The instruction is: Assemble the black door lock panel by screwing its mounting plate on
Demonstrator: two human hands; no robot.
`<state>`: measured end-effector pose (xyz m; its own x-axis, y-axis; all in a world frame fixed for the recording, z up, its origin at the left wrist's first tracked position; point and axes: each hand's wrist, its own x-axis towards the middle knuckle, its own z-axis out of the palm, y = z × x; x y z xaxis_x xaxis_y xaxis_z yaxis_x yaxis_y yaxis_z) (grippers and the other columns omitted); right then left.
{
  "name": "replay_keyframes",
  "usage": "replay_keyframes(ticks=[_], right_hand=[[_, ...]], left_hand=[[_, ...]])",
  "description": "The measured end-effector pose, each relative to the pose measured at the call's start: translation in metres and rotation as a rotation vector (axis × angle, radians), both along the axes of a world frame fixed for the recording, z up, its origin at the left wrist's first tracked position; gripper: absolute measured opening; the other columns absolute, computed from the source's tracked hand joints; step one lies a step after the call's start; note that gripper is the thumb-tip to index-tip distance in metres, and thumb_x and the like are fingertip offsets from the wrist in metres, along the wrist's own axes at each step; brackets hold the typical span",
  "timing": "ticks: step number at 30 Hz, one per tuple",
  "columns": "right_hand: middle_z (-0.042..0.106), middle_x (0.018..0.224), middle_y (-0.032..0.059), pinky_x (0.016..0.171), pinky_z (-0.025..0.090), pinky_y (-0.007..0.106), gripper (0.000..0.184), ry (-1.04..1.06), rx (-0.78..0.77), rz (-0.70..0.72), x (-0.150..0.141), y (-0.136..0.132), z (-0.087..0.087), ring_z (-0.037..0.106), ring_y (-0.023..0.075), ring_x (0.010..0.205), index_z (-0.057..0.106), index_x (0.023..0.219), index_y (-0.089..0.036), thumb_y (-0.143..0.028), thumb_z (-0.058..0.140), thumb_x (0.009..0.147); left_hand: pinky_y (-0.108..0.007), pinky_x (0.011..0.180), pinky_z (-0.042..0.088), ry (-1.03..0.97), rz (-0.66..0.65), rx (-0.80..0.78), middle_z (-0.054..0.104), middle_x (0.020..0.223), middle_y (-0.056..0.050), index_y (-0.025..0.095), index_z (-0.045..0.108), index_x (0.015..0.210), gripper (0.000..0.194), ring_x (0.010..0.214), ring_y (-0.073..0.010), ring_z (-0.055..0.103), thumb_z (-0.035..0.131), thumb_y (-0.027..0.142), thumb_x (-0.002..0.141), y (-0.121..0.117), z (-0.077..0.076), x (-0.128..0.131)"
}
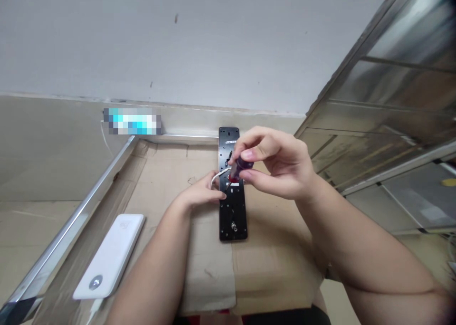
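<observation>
A long black panel with small holes and a metal stud lies flat on a sheet of cardboard. My right hand is closed round the dark red handle of a screwdriver, held upright over the panel's middle. My left hand rests on the panel's left edge, fingers pressed against it, next to a white wire that loops off the panel. The screwdriver's tip is hidden behind my fingers.
A white slab-shaped device with a round button lies on the cardboard at the lower left. A metal rail runs diagonally along the left. A metal-framed glass structure stands at the right. A pale wall rises behind.
</observation>
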<state>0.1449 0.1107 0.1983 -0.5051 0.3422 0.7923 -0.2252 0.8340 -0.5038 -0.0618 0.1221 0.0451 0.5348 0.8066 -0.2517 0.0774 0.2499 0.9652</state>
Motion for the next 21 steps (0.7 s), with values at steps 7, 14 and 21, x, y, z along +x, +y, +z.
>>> replay_keyframes(ticks=[7,14,21], right_hand=[[0.063,0.086,0.0045,0.069,0.055,0.033,0.016,0.108,-0.551,0.36,-0.021,-0.006,-0.017,0.062,0.0157,0.078,0.058,0.105,-0.016,-0.024,0.052,0.093],[0.051,0.074,-0.0075,0.055,0.044,0.021,0.026,0.216,-0.587,0.331,-0.032,-0.012,-0.024,0.042,0.0062,0.053,0.038,0.097,-0.027,-0.036,0.062,0.094],[0.054,0.092,0.0046,0.073,0.049,0.032,0.036,-0.039,-0.633,0.345,-0.017,-0.005,-0.01,0.059,0.0147,0.082,0.061,0.09,-0.015,-0.044,0.043,0.103]], left_hand=[[-0.029,0.064,0.057,0.048,0.024,0.047,0.062,0.099,-0.004,0.019,0.051,0.121,0.057,0.087,-0.0205,0.066,0.077,0.017,0.07,0.001,0.006,-0.001],[-0.029,0.067,0.057,-0.003,0.02,-0.018,0.06,0.095,-0.002,0.018,0.05,0.117,0.056,0.084,-0.0178,0.065,0.079,0.018,0.07,0.0,0.003,0.001],[-0.029,0.067,0.058,0.028,0.034,-0.02,0.062,0.102,-0.004,0.02,0.051,0.117,0.057,0.087,-0.0187,0.065,0.082,0.02,0.069,0.001,0.003,-0.002]])
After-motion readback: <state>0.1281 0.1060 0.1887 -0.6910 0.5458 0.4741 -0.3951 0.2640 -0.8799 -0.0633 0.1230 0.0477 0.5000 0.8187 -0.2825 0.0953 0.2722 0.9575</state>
